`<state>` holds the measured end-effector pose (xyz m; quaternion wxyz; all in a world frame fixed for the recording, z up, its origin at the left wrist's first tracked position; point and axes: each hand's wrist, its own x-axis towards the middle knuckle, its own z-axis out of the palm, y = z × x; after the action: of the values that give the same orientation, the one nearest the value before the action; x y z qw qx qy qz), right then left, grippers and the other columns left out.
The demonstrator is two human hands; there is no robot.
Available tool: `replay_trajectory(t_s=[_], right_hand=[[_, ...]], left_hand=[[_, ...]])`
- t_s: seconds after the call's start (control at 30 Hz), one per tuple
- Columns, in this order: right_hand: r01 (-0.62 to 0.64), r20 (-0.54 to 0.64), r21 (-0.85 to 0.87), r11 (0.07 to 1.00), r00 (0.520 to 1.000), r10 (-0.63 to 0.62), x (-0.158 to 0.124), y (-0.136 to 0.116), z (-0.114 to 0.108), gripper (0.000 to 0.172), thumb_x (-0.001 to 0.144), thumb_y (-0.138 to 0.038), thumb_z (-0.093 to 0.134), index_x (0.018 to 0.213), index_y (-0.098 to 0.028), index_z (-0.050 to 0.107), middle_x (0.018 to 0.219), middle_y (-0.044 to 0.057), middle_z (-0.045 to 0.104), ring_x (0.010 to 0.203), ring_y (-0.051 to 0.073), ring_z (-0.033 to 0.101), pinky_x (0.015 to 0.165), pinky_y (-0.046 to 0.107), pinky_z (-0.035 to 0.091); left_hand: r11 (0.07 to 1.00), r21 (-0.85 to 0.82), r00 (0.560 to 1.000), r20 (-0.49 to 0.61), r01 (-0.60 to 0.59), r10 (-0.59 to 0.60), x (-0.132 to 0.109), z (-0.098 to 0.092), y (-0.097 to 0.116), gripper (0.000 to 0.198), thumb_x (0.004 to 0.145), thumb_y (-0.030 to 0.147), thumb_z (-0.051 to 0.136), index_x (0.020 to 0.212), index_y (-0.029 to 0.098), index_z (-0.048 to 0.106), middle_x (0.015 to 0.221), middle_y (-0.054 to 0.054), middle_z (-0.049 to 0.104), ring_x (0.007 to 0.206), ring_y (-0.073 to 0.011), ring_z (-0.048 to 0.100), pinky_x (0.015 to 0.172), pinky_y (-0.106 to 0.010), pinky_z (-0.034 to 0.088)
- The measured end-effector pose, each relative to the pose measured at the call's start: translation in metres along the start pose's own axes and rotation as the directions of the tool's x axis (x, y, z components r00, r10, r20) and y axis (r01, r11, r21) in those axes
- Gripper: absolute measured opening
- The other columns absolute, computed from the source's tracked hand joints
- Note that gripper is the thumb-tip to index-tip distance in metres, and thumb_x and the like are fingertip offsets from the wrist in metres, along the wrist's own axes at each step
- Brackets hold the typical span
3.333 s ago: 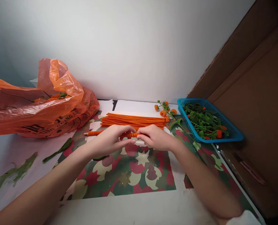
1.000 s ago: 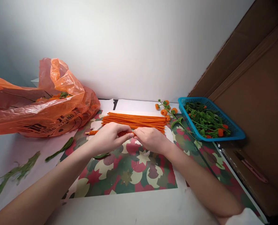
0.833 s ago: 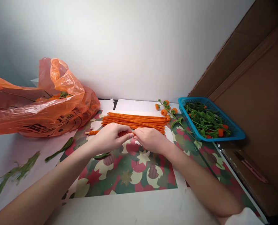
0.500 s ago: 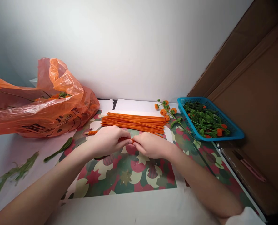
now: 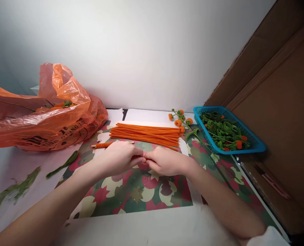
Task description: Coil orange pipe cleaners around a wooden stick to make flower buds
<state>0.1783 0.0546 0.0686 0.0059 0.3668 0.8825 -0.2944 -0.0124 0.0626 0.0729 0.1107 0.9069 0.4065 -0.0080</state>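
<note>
Above the patterned mat, my left hand (image 5: 122, 155) and my right hand (image 5: 166, 160) meet fingertip to fingertip. Both are closed in a pinch on a small piece of orange pipe cleaner (image 5: 144, 159), mostly hidden by the fingers. Just beyond them lies a bundle of straight orange pipe cleaners (image 5: 147, 134). A thin wooden stick with an orange pipe cleaner coiled round it (image 5: 103, 145) lies behind my left hand, partly covered by it.
An orange plastic bag (image 5: 49, 126) holding orange and green pieces stands at the left. Green leaf pieces (image 5: 62, 164) lie before it. At the right are a stem with orange flowers (image 5: 178, 123), a blue basket (image 5: 254, 147) of green pieces and a pink-handled knife (image 5: 275, 185) near cardboard.
Both hands have come slightly lower and nearer, still pinched together. More of the wooden stick shows behind my left hand. The other things lie as before.
</note>
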Motion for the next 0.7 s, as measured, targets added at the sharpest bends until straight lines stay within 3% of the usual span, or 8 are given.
replay_trajectory(t_s=[0.27,0.7], right_hand=[[-0.001,0.029,-0.036,0.999,1.000,0.002,-0.0008,0.0012,0.0006,0.026,0.093,-0.023,0.033,0.088,-0.016,0.058,0.062,-0.001,0.048,0.051,0.009,0.036,0.050,0.024,0.023],[-0.067,-0.063,-0.093,0.993,0.996,0.061,0.0027,-0.0019,0.0044,0.026,0.093,-0.023,0.035,0.090,-0.016,0.060,0.068,0.003,0.055,0.058,0.012,0.043,0.052,0.023,0.025]], left_hand=[[1.000,0.031,1.000,0.003,0.005,-0.005,-0.0007,-0.0016,0.0019,0.033,0.089,0.035,0.045,0.060,0.021,0.054,0.049,0.001,0.050,0.043,-0.0129,0.039,0.045,-0.026,0.015],[0.998,0.051,0.999,0.006,0.037,-0.037,0.0011,0.0002,0.0011,0.037,0.090,0.038,0.041,0.060,0.022,0.056,0.050,0.000,0.052,0.043,-0.0141,0.040,0.046,-0.027,0.015]])
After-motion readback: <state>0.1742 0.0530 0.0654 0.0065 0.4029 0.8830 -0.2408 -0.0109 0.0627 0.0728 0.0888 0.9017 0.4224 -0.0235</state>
